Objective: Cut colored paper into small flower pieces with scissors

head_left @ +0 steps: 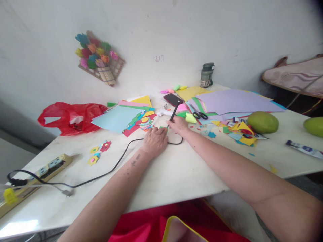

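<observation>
My right hand (pixel 178 125) is closed around a black pen (pixel 174 111), which tilts with its lower end toward the table. Beside it, the fingertips of my left hand (pixel 155 139) hold a small piece of green paper (pixel 163 127) down on the tabletop; most of the paper is hidden. Just beyond the hands lies a white glue gun (pixel 164 113). Left of it is a small pile of cut paper shapes (pixel 145 123). Scissors with black handles (pixel 200 115) rest to the right, past neon-coloured clay packs (pixel 190 117).
A black cord (pixel 118 161) runs from the power strip (pixel 47 171) to the hands. Paper flowers (pixel 93 159) lie at left, near a red plastic bag (pixel 73 116). Coloured sheets (pixel 234 101), a phone (pixel 173 99), paper scraps (pixel 242 131) and a green mango (pixel 262 122) also occupy the table.
</observation>
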{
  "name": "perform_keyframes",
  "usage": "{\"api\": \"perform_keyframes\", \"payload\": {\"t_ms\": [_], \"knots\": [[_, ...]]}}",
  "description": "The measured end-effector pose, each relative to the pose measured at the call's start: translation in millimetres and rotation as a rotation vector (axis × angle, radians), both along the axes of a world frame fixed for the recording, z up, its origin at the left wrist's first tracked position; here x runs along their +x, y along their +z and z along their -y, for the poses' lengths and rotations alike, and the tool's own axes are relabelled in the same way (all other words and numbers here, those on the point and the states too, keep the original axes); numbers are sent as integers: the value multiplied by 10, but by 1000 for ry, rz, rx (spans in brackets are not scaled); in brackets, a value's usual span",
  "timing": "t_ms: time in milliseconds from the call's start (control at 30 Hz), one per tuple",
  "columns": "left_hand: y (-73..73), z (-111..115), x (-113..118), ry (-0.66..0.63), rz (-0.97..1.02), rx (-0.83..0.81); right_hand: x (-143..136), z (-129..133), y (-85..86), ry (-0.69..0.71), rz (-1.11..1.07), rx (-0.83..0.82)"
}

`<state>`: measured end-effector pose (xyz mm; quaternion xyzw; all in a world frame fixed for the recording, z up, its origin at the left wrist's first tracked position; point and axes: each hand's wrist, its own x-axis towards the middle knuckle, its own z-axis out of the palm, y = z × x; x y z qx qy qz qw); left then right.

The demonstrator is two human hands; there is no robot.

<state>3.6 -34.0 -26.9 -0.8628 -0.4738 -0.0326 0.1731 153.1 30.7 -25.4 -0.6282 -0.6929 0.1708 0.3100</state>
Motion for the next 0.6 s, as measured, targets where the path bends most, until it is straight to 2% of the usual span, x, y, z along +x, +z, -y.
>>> {"api": "perform_keyframes", "payload": {"t_ms": [600], "knots": [[8, 7, 1, -9, -4, 2, -17, 7, 5, 2, 33, -3]]}}
